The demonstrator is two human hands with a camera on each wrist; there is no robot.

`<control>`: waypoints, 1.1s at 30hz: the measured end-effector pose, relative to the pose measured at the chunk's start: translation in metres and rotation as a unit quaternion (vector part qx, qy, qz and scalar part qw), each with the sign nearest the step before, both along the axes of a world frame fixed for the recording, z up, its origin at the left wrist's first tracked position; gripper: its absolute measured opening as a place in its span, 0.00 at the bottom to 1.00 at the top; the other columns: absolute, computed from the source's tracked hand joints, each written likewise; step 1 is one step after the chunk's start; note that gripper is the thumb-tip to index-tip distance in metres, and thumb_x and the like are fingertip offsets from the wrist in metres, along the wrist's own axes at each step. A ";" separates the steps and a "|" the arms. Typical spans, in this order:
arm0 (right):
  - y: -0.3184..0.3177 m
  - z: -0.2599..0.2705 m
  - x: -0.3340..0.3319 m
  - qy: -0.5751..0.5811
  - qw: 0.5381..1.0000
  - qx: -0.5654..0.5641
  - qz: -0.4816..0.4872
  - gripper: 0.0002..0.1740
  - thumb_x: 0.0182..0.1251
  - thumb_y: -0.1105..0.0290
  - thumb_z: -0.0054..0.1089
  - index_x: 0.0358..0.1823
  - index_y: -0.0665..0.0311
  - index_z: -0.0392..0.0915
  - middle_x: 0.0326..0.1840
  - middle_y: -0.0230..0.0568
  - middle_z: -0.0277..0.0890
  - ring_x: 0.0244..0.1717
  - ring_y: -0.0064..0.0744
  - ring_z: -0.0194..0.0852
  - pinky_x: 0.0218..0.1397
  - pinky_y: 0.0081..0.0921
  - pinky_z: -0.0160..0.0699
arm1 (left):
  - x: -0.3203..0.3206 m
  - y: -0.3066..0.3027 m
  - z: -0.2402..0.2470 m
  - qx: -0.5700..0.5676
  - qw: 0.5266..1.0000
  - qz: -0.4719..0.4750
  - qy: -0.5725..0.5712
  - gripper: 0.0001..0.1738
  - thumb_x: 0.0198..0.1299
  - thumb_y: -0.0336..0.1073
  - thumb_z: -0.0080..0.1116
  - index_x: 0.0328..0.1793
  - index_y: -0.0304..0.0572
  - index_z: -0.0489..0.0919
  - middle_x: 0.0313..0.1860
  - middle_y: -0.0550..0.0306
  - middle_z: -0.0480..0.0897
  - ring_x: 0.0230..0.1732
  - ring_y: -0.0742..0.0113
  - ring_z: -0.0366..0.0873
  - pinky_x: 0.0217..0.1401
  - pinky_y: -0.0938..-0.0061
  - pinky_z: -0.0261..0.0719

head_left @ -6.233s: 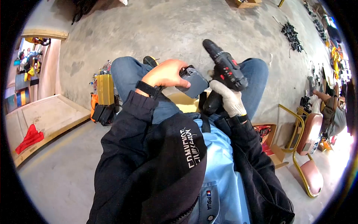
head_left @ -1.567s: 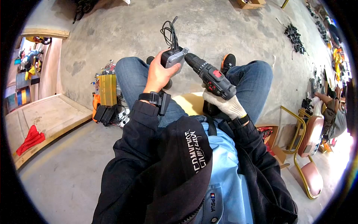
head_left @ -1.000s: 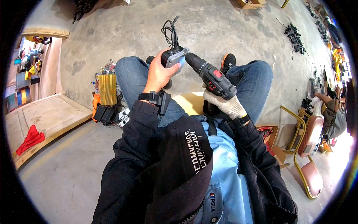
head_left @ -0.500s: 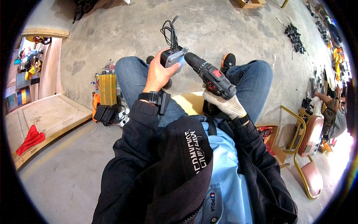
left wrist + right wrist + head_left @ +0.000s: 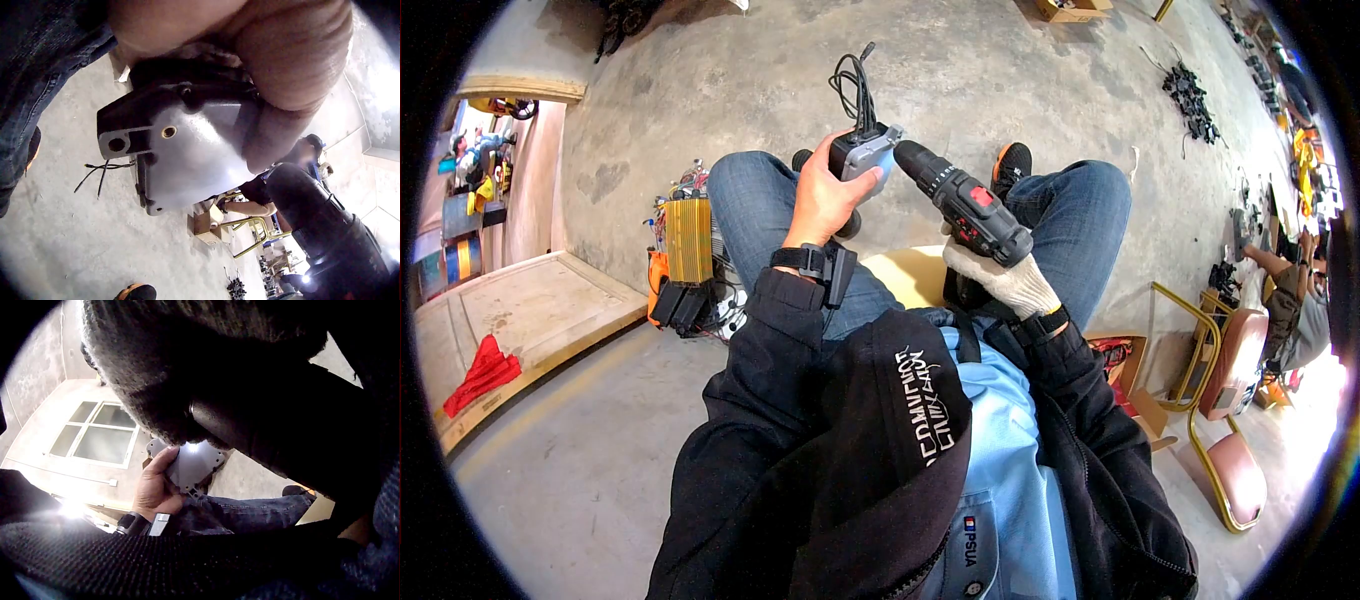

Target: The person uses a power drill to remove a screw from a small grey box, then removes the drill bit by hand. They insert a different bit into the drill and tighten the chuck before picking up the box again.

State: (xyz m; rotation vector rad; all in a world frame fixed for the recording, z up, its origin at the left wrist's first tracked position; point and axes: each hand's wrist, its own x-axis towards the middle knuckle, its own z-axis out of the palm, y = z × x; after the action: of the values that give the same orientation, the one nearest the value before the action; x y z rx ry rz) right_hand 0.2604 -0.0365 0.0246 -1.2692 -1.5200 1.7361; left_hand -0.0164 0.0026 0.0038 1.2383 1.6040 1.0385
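My bare left hand grips a grey and black housing with black cables rising from its far side. In the left wrist view the thumb presses the light grey face of the housing, which has a brass-rimmed hole. My right hand, in a white knit glove, holds a black and red drill by its handle. The drill's front end points at the housing's right edge, close beside it; whether they touch I cannot tell. In the right wrist view a bright light falls on the housing.
To the left, a gold finned unit stands among wires, near a wooden panel bearing a red cloth. A pink chair and an open cardboard box are at the right. Black parts lie on the floor beyond.
Since the earliest frame, the housing has turned and risen left with its cables in view, and the drill has swung toward it. Over the last second hardly anything has moved.
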 end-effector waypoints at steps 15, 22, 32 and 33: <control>0.000 0.006 -0.002 0.009 0.999 -0.037 -0.009 0.25 0.65 0.66 0.76 0.61 0.62 0.79 0.49 0.33 0.81 0.50 0.24 0.79 0.57 0.29 0.81 | 0.001 0.000 0.005 0.004 1.000 0.001 0.003 0.32 0.53 0.34 0.76 0.65 0.34 0.79 0.52 0.51 0.88 0.51 0.64 0.86 0.59 0.70 0.82; 0.000 0.005 -0.001 0.001 1.000 -0.018 -0.007 0.26 0.65 0.66 0.76 0.62 0.62 0.79 0.52 0.35 0.82 0.53 0.26 0.80 0.60 0.30 0.81 | 0.003 -0.001 0.009 0.005 1.000 0.001 -0.009 0.31 0.54 0.33 0.76 0.64 0.34 0.79 0.51 0.52 0.88 0.51 0.66 0.85 0.58 0.70 0.82; -0.001 0.002 -0.001 0.004 1.000 -0.013 -0.012 0.26 0.66 0.65 0.76 0.63 0.62 0.79 0.52 0.35 0.82 0.53 0.26 0.81 0.61 0.30 0.81 | 0.004 -0.001 0.010 0.006 1.000 0.003 -0.006 0.32 0.54 0.32 0.76 0.65 0.34 0.79 0.53 0.51 0.88 0.52 0.65 0.86 0.59 0.70 0.82; -0.001 0.003 -0.001 0.004 1.000 -0.013 -0.012 0.26 0.66 0.65 0.76 0.63 0.62 0.79 0.52 0.35 0.82 0.53 0.26 0.81 0.61 0.30 0.81 | 0.004 -0.001 0.011 0.005 1.000 0.003 -0.006 0.32 0.54 0.32 0.76 0.65 0.34 0.79 0.53 0.51 0.88 0.52 0.65 0.86 0.59 0.70 0.82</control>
State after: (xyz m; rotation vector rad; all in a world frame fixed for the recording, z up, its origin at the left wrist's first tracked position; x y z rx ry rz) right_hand 0.2599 -0.0377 0.0272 -1.2878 -1.4764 1.7482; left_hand -0.0127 0.0019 0.0145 1.2336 1.5956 1.0573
